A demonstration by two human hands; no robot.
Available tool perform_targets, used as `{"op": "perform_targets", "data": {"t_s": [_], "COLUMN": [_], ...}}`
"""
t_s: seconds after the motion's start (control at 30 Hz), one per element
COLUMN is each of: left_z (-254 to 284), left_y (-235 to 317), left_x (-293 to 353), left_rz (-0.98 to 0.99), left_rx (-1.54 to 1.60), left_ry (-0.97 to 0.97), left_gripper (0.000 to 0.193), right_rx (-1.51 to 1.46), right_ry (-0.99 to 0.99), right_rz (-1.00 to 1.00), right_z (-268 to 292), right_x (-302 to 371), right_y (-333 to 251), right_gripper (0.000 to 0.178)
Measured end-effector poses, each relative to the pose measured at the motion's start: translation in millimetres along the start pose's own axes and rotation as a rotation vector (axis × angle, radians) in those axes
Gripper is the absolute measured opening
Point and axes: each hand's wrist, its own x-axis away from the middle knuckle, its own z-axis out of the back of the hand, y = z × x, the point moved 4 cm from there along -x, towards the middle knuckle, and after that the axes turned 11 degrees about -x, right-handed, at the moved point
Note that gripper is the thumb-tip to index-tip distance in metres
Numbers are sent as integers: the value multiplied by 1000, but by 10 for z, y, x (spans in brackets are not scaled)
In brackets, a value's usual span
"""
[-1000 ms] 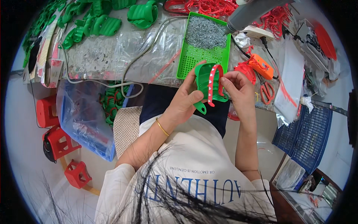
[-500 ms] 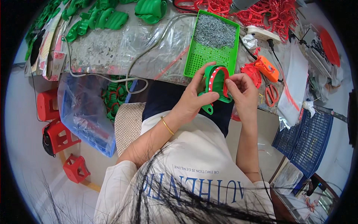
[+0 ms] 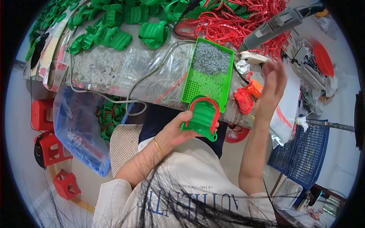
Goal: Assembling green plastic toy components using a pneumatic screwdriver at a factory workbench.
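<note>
My left hand (image 3: 176, 128) holds a green plastic crocodile-jaw toy part (image 3: 203, 121) low, just in front of the table edge. A curved red toothed strip (image 3: 217, 112) runs around the inside of its rim. The thumb rests on the part's left side and the other fingers are mostly hidden beneath it. My right hand (image 3: 270, 85) is raised over the right side of the table, blurred, with its fingers stretched upward and nothing visible in them. Above it hangs a grey electric screwdriver (image 3: 272, 28), apart from the fingers.
A green tray (image 3: 186, 85) of small metal screws (image 3: 211, 59) stands beyond the toy part. Green parts (image 3: 154, 34) lie at the back left, with tangled red strips (image 3: 216, 26) at the back right. A grey cable (image 3: 146, 68) crosses the table. Below left stands a blue plastic-lined bin (image 3: 81, 129).
My right hand has let go of the toy part and moved up and right. The left hand has brought the part lower and left. More of the screwdriver shows, as the view has shifted.
</note>
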Motion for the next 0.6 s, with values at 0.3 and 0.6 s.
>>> {"op": "perform_targets", "data": {"t_s": [0.3, 0.6], "left_z": [140, 227], "left_y": [-195, -319], "left_x": [80, 67], "left_rz": [39, 24], "left_rx": [69, 177], "left_ry": [11, 23], "left_gripper": [71, 74], "right_rx": [-91, -538], "right_ry": [-762, -739], "right_rz": [-248, -411], "right_z": [-454, -846], "right_x": [-791, -31], "right_y": [-140, -409], "right_gripper": [62, 37]}}
